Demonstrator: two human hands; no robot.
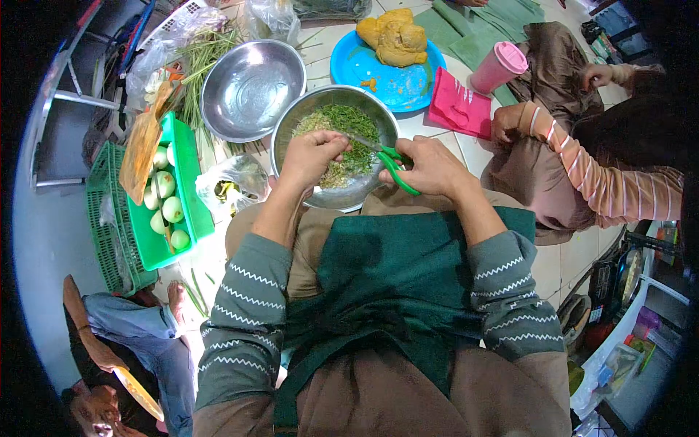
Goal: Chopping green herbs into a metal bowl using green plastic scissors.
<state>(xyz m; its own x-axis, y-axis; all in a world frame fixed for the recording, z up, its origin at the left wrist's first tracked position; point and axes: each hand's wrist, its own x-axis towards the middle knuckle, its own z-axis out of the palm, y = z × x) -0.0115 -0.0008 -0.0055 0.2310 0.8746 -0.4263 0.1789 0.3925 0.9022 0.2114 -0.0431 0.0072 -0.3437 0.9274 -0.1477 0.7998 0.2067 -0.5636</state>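
Observation:
My right hand (428, 166) grips the green handles of a pair of scissors (401, 173), whose metal blades reach left towards my left hand (317, 158). The fingertips of my left hand are pinched together over the bowl; what they hold is too small to make out. Beneath both hands a steel bowl (281, 131) holds finely cut greens (357, 123) on its right and paler chopped pieces (317, 123) on its left. An empty steel basin (254, 90) stands at the bowl's upper left.
A blue tray (393, 98) with a yellow-orange mass (394, 38), a pink tumbler (499, 66) and a pink packet (460, 105) lie beyond the bowl. Left are a green bin (191, 202) with onions, a wooden board (141, 158) and a plastic bag (234, 183). People sit at right and lower left.

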